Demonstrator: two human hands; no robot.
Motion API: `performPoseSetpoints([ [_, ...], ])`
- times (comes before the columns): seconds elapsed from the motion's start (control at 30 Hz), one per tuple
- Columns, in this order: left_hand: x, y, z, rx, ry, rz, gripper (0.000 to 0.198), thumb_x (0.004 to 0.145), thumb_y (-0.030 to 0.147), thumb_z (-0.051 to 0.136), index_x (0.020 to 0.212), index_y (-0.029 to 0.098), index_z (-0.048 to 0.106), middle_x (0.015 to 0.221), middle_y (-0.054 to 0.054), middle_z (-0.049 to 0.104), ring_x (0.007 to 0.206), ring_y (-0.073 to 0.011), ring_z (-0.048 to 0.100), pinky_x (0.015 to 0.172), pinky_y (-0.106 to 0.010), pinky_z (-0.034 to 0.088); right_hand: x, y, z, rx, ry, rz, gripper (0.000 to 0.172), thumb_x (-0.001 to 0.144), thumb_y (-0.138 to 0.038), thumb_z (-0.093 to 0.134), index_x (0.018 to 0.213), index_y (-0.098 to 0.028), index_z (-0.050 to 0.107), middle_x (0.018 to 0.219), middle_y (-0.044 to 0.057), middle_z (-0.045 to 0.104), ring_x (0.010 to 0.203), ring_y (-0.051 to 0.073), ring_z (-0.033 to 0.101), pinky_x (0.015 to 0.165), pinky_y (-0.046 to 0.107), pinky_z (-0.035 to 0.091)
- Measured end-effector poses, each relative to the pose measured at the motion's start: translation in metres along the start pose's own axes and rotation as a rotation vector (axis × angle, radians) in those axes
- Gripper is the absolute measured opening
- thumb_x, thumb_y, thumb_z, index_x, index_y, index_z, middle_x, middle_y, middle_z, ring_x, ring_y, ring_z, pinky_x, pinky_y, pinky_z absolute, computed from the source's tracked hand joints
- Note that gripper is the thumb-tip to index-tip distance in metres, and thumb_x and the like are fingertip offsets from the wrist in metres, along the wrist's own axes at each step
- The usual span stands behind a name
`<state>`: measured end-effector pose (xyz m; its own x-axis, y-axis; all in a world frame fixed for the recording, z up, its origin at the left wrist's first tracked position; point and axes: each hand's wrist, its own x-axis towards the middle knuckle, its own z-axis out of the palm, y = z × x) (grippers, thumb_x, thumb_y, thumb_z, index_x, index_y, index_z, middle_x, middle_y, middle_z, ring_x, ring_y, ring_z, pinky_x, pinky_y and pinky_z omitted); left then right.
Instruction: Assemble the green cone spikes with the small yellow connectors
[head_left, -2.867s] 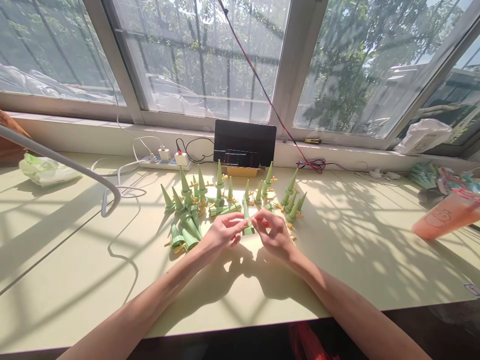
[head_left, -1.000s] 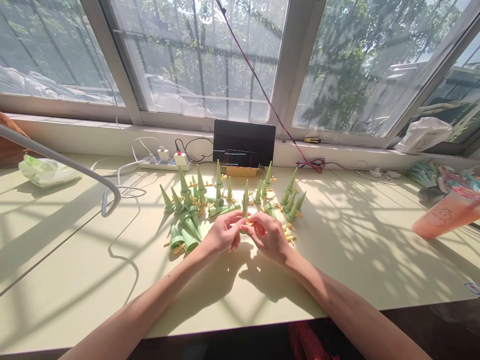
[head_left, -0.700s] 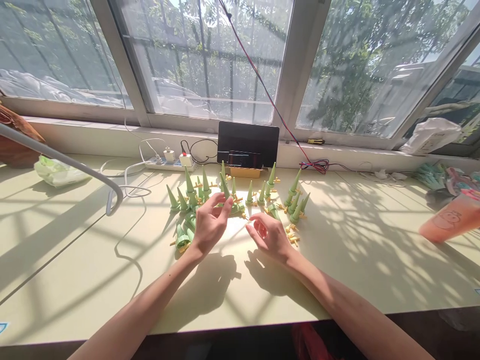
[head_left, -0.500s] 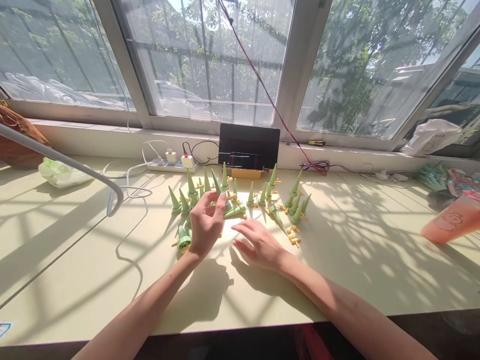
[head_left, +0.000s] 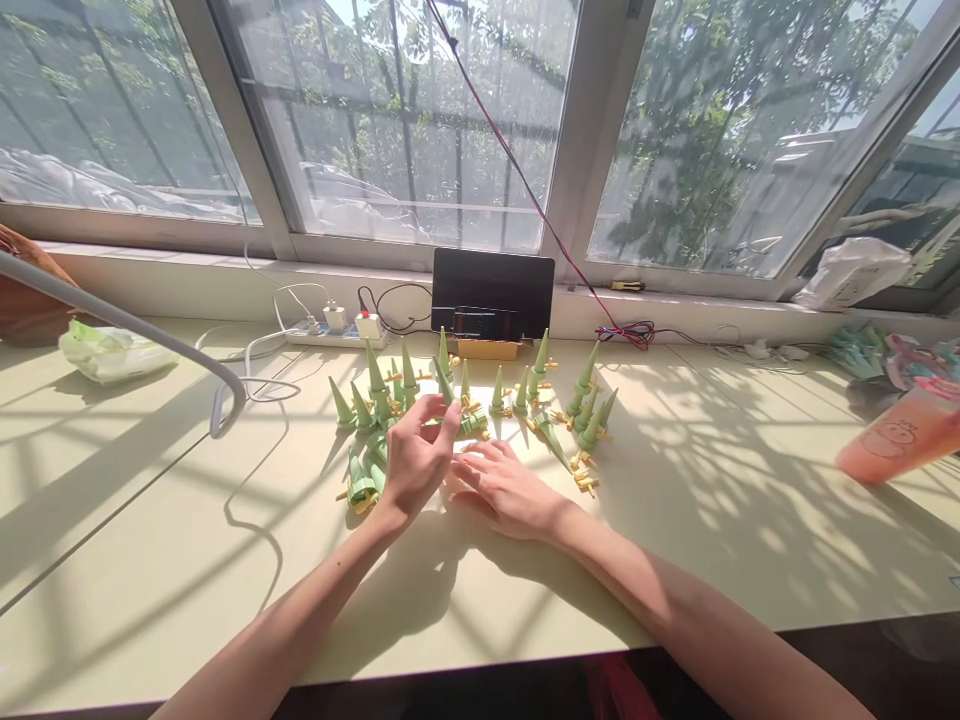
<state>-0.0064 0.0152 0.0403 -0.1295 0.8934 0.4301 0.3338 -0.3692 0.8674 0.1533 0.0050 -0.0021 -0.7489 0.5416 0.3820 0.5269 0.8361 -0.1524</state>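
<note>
Pinching a cone (head_left: pixel 443 382), likely to steady it, the left hand (head_left: pixel 418 450) has the spread-fingered right hand (head_left: pixel 510 488) at four o'clock.

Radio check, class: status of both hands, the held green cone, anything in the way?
Left hand holding green cone, tip up, tilted. Right hand open, palm down, nearby. Standing cones close beyond, possibly in the way.
</note>
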Motion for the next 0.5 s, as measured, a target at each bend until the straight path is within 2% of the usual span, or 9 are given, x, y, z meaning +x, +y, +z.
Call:
performPoseSetpoints([
  [0.1,0.0,0.0,0.001,0.005,-0.028,0.0,0.033,0.09,0.05,0.061,0.096,0.018,0.063,0.095,-0.007,0.073,0.059,-0.0144,0.066,0.047,-0.022,0.047,-0.001,0.007,-0.003,0.031,0.064,0.061,0.028,0.105,-0.028,0.044,0.129,-0.019,0.054,0.128,0.011,0.064,0.121,0.027,0.052,0.099,0.045,0.042],
  [0.23,-0.002,-0.002,0.002,-0.005,-0.049,0.007,0.033,0.091,0.049,0.06,0.101,0.017,0.063,0.099,-0.008,0.073,0.057,-0.0138,0.065,0.046,-0.022,0.046,-0.005,0.023,-0.006,0.049,0.162,0.211,0.027,0.103,-0.017,0.042,0.124,-0.019,0.058,0.124,0.01,0.067,0.113,0.025,0.056,0.098,0.043,0.045],
  [0.37,-0.005,-0.002,0.005,0.002,-0.103,0.018,0.03,0.091,0.046,0.061,0.1,0.018,0.063,0.097,-0.005,0.071,0.05,-0.0101,0.06,0.044,-0.021,0.044,-0.009,0.038,-0.005,0.009,0.107,0.243,0.032,0.102,-0.011,0.041,0.127,-0.018,0.058,0.131,0.01,0.065,0.121,0.027,0.053,0.103,0.045,0.042],
  [0.5,-0.009,0.0,0.008,0.039,-0.12,0.057,0.029,0.091,0.046,0.061,0.098,0.018,0.064,0.095,-0.005,0.07,0.051,-0.0105,0.061,0.047,-0.023,0.046,-0.011,0.044,-0.004,-0.004,0.067,0.226,0.033,0.097,-0.003,0.044,0.118,-0.018,0.064,0.116,0.01,0.071,0.112,0.025,0.056,0.097,0.042,0.044],
])
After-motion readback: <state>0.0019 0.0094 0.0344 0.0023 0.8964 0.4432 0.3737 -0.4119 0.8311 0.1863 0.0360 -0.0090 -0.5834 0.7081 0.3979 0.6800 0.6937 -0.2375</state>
